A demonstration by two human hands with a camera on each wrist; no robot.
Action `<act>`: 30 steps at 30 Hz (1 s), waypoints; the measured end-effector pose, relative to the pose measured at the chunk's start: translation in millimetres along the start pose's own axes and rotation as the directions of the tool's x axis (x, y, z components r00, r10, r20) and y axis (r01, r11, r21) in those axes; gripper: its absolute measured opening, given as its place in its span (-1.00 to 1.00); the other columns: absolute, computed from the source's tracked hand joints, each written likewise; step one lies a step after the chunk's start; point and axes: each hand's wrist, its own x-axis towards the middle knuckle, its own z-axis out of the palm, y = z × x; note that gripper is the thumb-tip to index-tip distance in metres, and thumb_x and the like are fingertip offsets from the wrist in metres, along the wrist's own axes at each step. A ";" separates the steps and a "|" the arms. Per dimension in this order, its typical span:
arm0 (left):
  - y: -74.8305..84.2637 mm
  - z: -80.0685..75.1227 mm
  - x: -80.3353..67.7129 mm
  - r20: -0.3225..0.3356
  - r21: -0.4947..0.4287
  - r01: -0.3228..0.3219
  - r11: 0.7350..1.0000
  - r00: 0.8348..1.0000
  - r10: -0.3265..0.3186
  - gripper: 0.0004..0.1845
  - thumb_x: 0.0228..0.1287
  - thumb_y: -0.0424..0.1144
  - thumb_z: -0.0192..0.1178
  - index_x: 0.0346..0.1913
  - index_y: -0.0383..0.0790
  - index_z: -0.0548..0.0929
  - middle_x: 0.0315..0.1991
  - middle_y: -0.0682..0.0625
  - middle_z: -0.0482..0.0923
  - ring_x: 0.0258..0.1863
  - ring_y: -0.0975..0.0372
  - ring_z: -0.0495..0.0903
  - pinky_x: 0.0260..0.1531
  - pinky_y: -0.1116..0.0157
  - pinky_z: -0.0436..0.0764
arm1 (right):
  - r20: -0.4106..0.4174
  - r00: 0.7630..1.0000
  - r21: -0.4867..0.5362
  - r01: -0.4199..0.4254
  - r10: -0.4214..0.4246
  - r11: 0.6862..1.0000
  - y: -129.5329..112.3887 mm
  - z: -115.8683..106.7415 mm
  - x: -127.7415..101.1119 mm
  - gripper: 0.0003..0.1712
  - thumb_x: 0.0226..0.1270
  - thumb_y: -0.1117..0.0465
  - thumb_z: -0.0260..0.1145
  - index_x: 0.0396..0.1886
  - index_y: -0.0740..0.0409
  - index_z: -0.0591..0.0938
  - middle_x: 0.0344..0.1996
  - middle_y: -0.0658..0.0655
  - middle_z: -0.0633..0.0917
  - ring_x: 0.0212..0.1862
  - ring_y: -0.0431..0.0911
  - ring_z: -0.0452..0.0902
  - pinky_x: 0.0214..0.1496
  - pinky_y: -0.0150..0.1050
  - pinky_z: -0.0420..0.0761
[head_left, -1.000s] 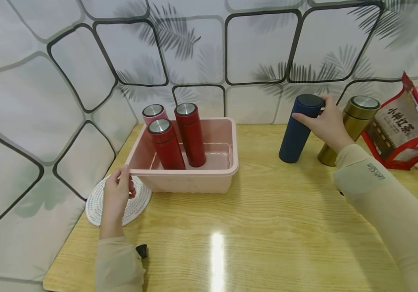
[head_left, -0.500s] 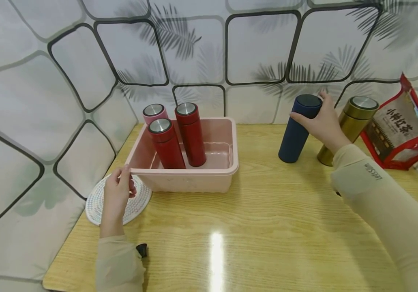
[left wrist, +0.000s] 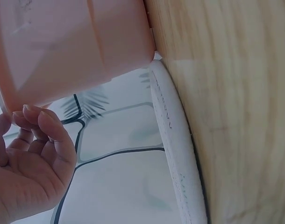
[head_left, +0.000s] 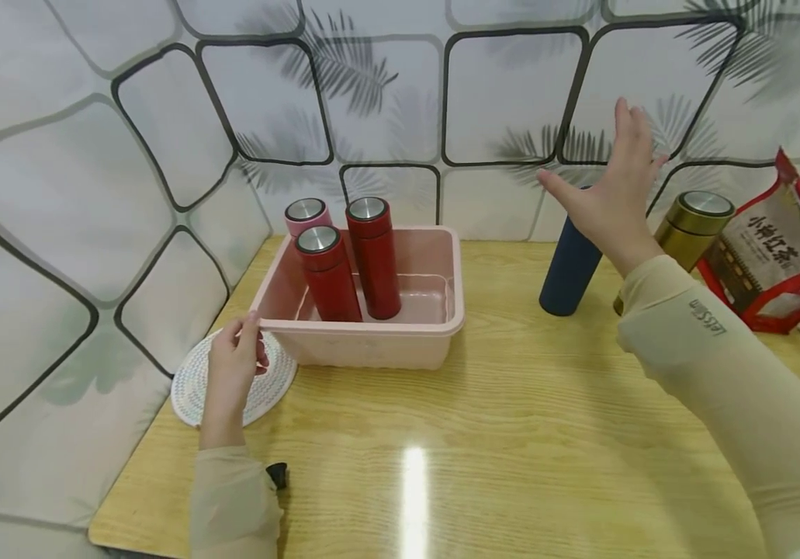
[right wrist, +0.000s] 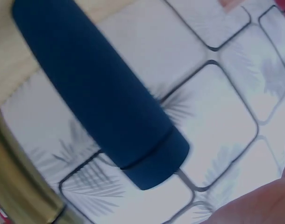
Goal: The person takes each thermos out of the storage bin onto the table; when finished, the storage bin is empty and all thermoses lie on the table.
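Note:
My left hand [head_left: 233,359] pinches the front left corner of the pink plastic basin [head_left: 365,329] between thumb and curled fingers; the left wrist view shows the fingertips at the basin's rim [left wrist: 3,100]. Inside the basin stand two red thermos bottles [head_left: 332,283] and a pink one [head_left: 305,213]. My right hand [head_left: 612,198] is spread wide above a dark blue thermos [head_left: 570,268], hiding its lid in the head view. In the right wrist view the blue thermos [right wrist: 103,93] stands apart from the hand. A gold thermos [head_left: 693,229] is just right of the hand.
A red and brown tea bag [head_left: 766,248] with a blue clip stands at the far right. A round woven mat [head_left: 190,388] lies under the left hand on the wooden table [head_left: 511,435]. A patterned cloth wall [head_left: 511,93] closes off the back and left.
My right hand has let go of the blue thermos and risen above it, its fingers spreading. The left hand keeps its hold on the basin. The head view has shifted slightly.

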 end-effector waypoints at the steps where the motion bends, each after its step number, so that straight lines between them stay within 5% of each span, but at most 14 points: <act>1: 0.0 -0.8 0.2 -0.002 0.001 -0.002 1.000 1.000 0.002 -0.46 0.54 0.14 -0.14 -0.12 -0.36 0.46 -0.62 0.00 0.39 -0.63 0.29 0.44 -0.57 0.38 0.56 | -0.005 1.000 0.015 0.019 -0.019 1.000 -4.8 0.9 1.1 0.18 0.21 -0.19 0.40 0.59 0.01 -0.11 0.54 0.12 -0.09 0.52 -0.21 -0.37 0.40 -0.14 -0.59; 12: -3.4 -5.3 2.0 -0.030 -0.005 -0.018 1.000 0.999 0.018 -0.49 0.55 0.10 -0.11 -0.17 -0.38 0.45 -0.65 0.02 0.39 -0.67 0.31 0.44 -0.60 0.39 0.55 | 0.012 0.971 0.139 0.234 -0.238 0.962 -55.8 45.9 6.5 0.18 0.20 -0.09 0.45 0.58 0.14 -0.06 0.54 0.17 -0.11 0.52 -0.17 -0.47 0.40 -0.27 -0.55; 20: -5.8 0.9 6.5 -0.026 -0.034 -0.024 0.999 0.999 0.023 -0.55 0.57 0.05 -0.10 -0.16 -0.35 0.47 -0.66 0.02 0.37 -0.69 0.32 0.44 -0.64 0.41 0.53 | 0.135 0.968 0.282 0.168 -0.212 0.945 -83.4 90.0 1.6 0.24 0.15 -0.04 0.49 0.60 0.01 -0.12 0.54 0.10 -0.17 0.50 -0.30 -0.39 0.45 -0.27 -0.22; 26: -8.0 0.8 8.8 0.008 -0.013 -0.040 0.999 0.999 0.040 -0.55 0.58 0.05 -0.12 -0.16 -0.34 0.46 -0.64 0.00 0.37 -0.68 0.29 0.44 -0.63 0.38 0.53 | 0.263 0.958 0.343 0.022 -0.118 0.939 -92.8 123.6 -3.4 0.35 0.06 -0.08 0.56 0.60 -0.07 -0.19 0.53 0.06 -0.15 0.49 -0.29 -0.26 0.44 -0.28 -0.07; 30: -8.6 -1.4 9.4 0.007 -0.029 -0.033 0.999 0.999 0.033 -0.52 0.57 0.05 -0.11 -0.17 -0.40 0.44 -0.63 -0.01 0.37 -0.68 0.29 0.44 -0.62 0.39 0.52 | 0.362 0.930 0.360 -0.078 -0.062 0.930 -99.3 140.6 -3.4 0.41 0.02 -0.12 0.57 0.59 -0.15 -0.25 0.54 0.01 -0.15 0.49 -0.26 -0.23 0.45 -0.22 -0.02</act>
